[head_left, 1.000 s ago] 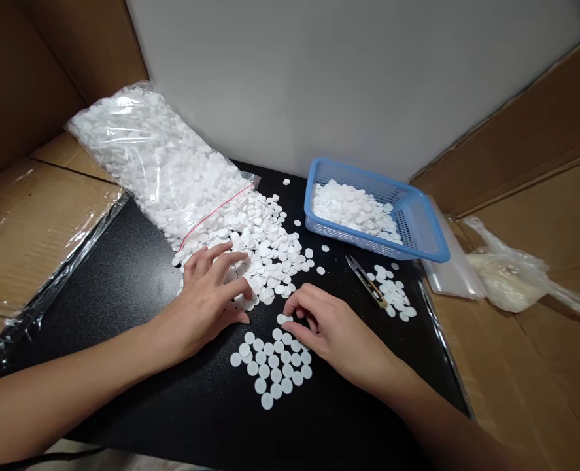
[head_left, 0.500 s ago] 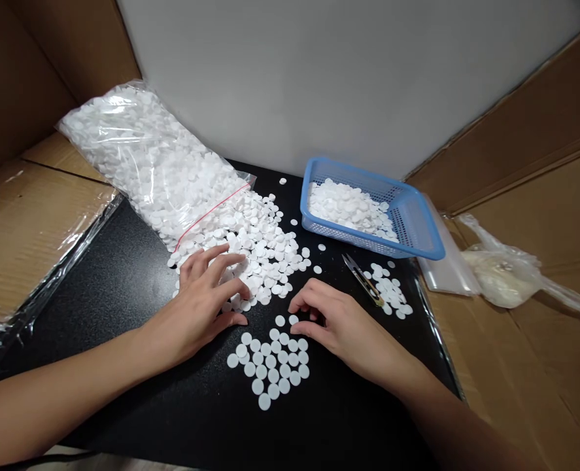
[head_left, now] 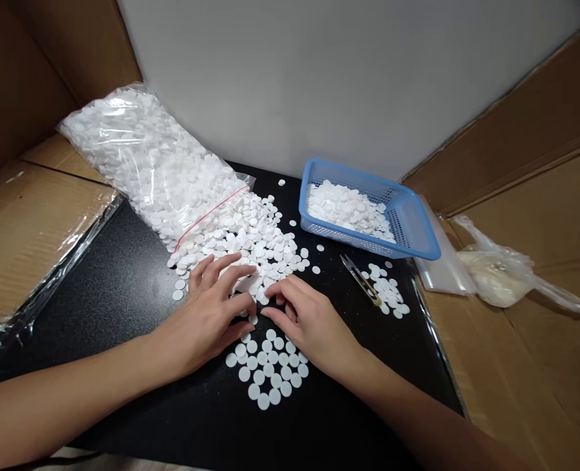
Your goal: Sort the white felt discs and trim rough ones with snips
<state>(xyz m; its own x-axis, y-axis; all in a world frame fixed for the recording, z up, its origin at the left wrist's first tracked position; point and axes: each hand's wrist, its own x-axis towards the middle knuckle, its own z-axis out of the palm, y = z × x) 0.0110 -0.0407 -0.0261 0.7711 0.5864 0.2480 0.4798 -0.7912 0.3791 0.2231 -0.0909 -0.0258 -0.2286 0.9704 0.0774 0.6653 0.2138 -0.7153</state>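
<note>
My left hand [head_left: 216, 307] rests over the near edge of a heap of small white discs [head_left: 270, 242], its fingers spread and slightly bent. No disc shows gripped in it. Close to its right, my right hand [head_left: 314, 320] is half curled, with a gap between thumb and forefinger. The forefinger tip is at a disc on the heap's edge; whether it touches it I cannot tell. Below both hands a loose cluster of white discs [head_left: 272, 358] lies mostly in one layer on the black table [head_left: 172, 418].
Behind the heap lies a clear zip bag [head_left: 142, 157] full of discs, its mouth towards the heap. A blue basket [head_left: 368, 248] holds more discs. Thread snips [head_left: 361, 280] lie beside a small disc pile [head_left: 390, 294]. Plastic bags [head_left: 498, 278] are at the right, on cardboard.
My right hand has moved left, close to my left hand. My left hand has shifted slightly right. Some discs in the near cluster have changed places.
</note>
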